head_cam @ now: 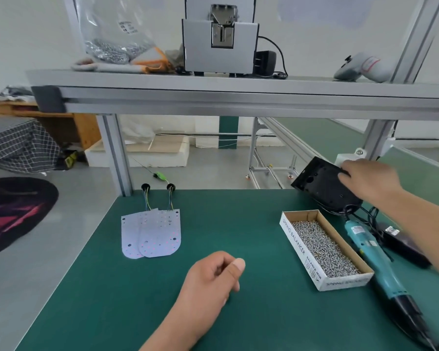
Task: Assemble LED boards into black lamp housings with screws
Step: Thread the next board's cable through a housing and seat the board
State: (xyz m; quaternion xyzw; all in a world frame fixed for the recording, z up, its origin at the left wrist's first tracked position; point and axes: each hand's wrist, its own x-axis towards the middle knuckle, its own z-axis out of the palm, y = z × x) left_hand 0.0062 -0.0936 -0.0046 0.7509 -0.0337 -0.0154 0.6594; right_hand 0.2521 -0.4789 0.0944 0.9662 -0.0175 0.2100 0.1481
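My right hand grips the far edge of a black lamp housing, which is tilted up above the back right corner of the green mat. Two white LED boards lie overlapped at the mat's left, their wires running to black grommets at the back edge. A cardboard box of small silver screws sits right of centre. A teal electric screwdriver lies beside the box. My left hand hovers over the middle of the mat, fingers loosely curled, holding nothing.
A black power adapter and cables lie at the far right. An aluminium shelf crosses overhead, carrying a grey screw feeder, a bag of screws, gloves and a grey tool.
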